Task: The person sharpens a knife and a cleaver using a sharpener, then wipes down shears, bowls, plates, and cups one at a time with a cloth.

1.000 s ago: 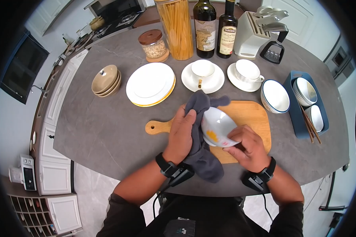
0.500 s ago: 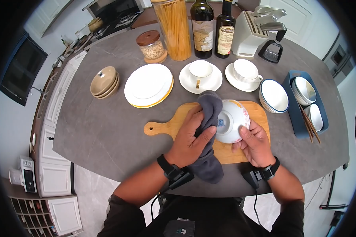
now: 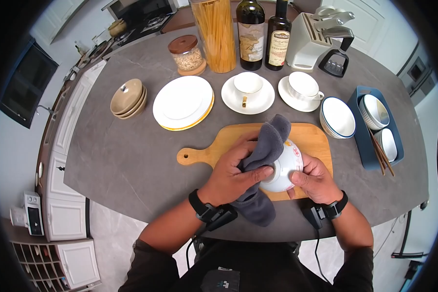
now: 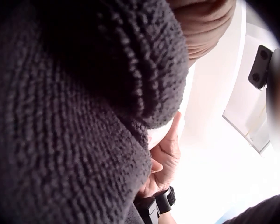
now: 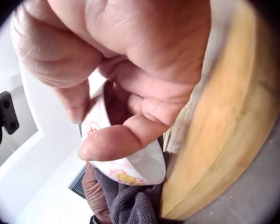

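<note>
A white bowl (image 3: 288, 171) with red and yellow patterns is held tilted over the wooden cutting board (image 3: 315, 143), its underside turned upward. My right hand (image 3: 317, 179) grips the rim, thumb outside and fingers inside, as the right wrist view shows of the bowl (image 5: 151, 163). A dark grey towel (image 3: 271, 141) is bunched in my left hand (image 3: 234, 176), which presses it against the bowl's outer side. The left thumb lies at the bowl's foot. Towel cloth (image 4: 60, 135) fills most of the left wrist view and hides much of the bowl there.
Beyond the board stand stacked white plates (image 3: 182, 104), two cups on saucers (image 3: 248, 104) and a blue-rimmed bowl (image 3: 337, 118). Brown bowls (image 3: 127, 97) sit at the left. A blue basket (image 3: 367, 153) with bowls and chopsticks is at the right. Jars, bottles (image 3: 251, 44) and a knife block (image 3: 304, 44) line the back.
The bowl has turned from its inside showing to its underside showing, and the right hand has shifted its grip on the rim. The towel has moved rightward over the bowl's outer side.
</note>
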Action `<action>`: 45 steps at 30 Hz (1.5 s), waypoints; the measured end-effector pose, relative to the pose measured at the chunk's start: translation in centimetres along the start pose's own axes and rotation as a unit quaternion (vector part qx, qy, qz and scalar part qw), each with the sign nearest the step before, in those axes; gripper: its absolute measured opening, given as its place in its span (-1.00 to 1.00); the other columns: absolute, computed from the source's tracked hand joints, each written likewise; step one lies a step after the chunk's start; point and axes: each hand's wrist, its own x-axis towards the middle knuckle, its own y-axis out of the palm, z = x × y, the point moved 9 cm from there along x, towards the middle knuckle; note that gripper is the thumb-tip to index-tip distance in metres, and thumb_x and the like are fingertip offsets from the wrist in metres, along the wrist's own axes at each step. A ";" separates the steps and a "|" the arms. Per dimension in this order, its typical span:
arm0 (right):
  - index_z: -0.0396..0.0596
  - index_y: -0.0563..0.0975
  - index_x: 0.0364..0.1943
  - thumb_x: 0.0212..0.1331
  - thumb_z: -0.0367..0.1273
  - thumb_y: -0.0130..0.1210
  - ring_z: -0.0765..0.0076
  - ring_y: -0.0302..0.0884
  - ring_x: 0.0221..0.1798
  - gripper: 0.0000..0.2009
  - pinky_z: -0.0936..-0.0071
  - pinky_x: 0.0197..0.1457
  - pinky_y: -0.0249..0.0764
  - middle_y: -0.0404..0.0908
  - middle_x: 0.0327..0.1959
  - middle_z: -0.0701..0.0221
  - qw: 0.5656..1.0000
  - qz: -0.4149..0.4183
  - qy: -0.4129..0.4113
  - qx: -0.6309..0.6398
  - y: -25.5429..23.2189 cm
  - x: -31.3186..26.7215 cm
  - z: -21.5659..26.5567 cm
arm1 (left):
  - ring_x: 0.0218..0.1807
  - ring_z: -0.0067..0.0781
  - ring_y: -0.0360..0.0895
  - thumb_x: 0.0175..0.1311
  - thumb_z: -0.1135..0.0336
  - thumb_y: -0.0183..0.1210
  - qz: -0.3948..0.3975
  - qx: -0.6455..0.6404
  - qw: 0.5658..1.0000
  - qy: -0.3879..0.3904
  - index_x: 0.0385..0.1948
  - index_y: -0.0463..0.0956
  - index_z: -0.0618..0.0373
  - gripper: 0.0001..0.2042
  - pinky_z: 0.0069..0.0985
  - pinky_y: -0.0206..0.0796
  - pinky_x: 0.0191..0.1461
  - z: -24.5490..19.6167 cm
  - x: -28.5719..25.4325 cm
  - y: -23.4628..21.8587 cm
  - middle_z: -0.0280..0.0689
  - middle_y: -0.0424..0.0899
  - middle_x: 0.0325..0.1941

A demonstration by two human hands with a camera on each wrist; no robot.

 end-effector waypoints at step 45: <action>-0.28 0.24 0.52 0.50 -0.34 0.18 0.41 0.64 0.10 -0.39 0.40 0.20 0.62 0.62 0.16 0.29 0.996 -0.032 0.010 -0.082 -1.3 0.7 0.7 | 0.30 -0.50 0.48 0.48 0.44 0.18 -0.084 -0.074 0.993 -0.025 0.32 0.45 0.28 -0.59 -0.46 0.27 0.41 0.7 -0.6 -1.9 -0.29 0.58 0.26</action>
